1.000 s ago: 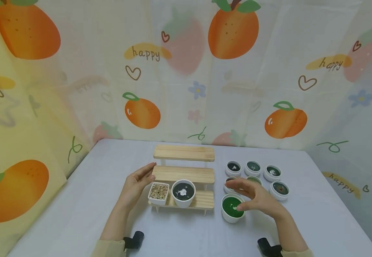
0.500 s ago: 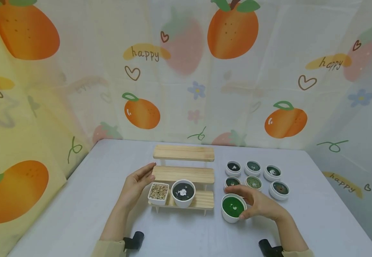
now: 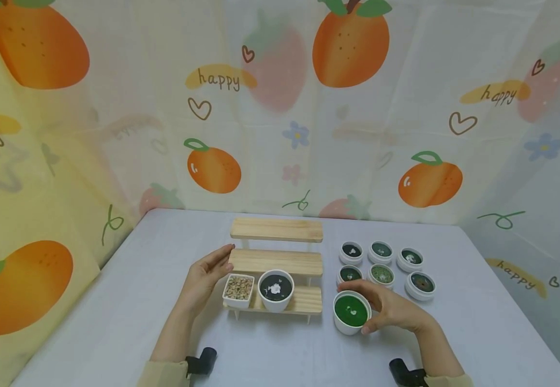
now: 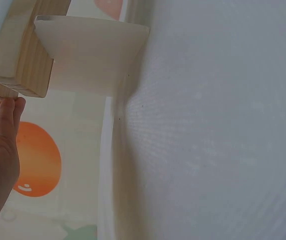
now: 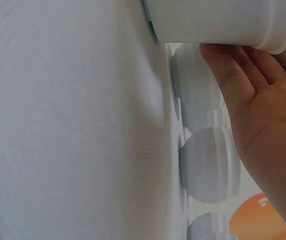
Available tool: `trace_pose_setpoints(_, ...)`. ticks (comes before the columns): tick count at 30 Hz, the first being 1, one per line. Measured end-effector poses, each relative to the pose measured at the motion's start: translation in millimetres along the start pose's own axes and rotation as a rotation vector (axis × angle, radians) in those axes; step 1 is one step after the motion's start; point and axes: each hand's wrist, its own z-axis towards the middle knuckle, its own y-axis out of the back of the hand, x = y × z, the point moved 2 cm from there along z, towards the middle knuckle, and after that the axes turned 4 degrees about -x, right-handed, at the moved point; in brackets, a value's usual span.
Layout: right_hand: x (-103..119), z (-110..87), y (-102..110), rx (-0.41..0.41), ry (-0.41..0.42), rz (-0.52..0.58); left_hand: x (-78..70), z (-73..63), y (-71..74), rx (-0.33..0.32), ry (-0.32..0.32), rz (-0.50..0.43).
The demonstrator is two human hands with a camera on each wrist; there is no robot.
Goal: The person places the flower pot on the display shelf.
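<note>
My right hand (image 3: 395,306) grips a white cup with green filling (image 3: 350,312) at its rim and side, thumb in front and fingers behind. In the right wrist view, the white cup (image 5: 218,20) is cut off by the top edge, with the fingers against it. My left hand (image 3: 206,279) holds the left end of the middle board of a three-step wooden rack (image 3: 275,262). Its fingertips meet the wood in the left wrist view. On the lowest board stand a square white pot of beige bits (image 3: 238,290) and a white cup with dark filling (image 3: 276,290).
Several small white tubs with dark or green tops stand behind and to the right of the green cup, among them a near right tub (image 3: 421,286). A white cloth (image 3: 115,322) covers the table. A fruit-print curtain (image 3: 270,161) hangs behind it.
My right hand has come down from above the green-filled cup and closed around its side. The cup and the left hand have kept their places.
</note>
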Motion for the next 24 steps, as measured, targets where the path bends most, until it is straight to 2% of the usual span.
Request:
trace_pose_setpoints(14, 0.4, -0.5, -0.5, -0.018, -0.067, -0.012, -0.4, 0.2, 0.3, 0.001, -0.016, -0.027)
trace_pose_setpoints(24, 0.6, 0.1, -2.0, -0.033, -0.041, 0.017, 1.0, 0.4, 0.4, -0.001, -0.019, -0.026)
